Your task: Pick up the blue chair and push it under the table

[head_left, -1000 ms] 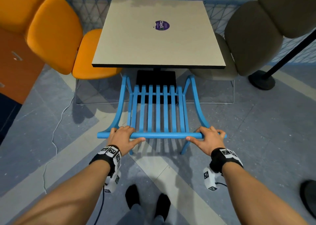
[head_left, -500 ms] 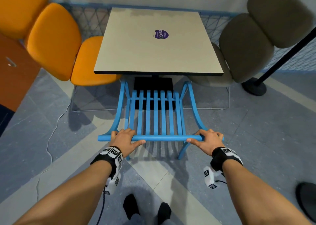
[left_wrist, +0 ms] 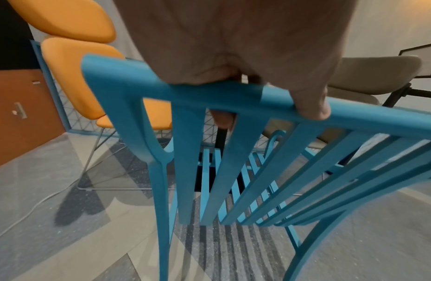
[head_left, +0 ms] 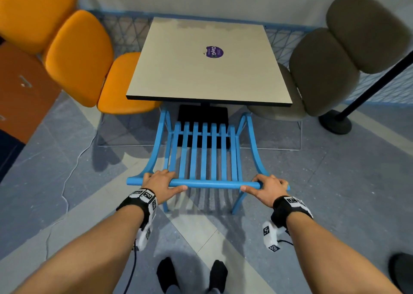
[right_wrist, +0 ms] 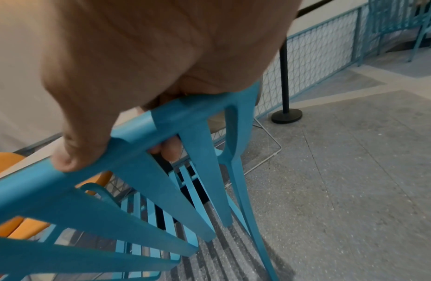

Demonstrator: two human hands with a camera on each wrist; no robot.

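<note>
The blue slatted chair stands in front of me, its front end tucked under the near edge of the square beige table. My left hand grips the left end of the chair's top rail, thumb along the near side. My right hand grips the right end of the same rail. In the left wrist view the fingers curl over the rail. The right wrist view shows the thumb pressed on the rail.
An orange padded chair sits left of the table, a grey-brown one to its right. A black post with a round base stands at right. A white cable runs along the floor at left. My feet are below.
The chair has slid forward, so more of its seat lies under the table's near edge. Both hands keep the same grip on the top rail, and I have stepped closer.
</note>
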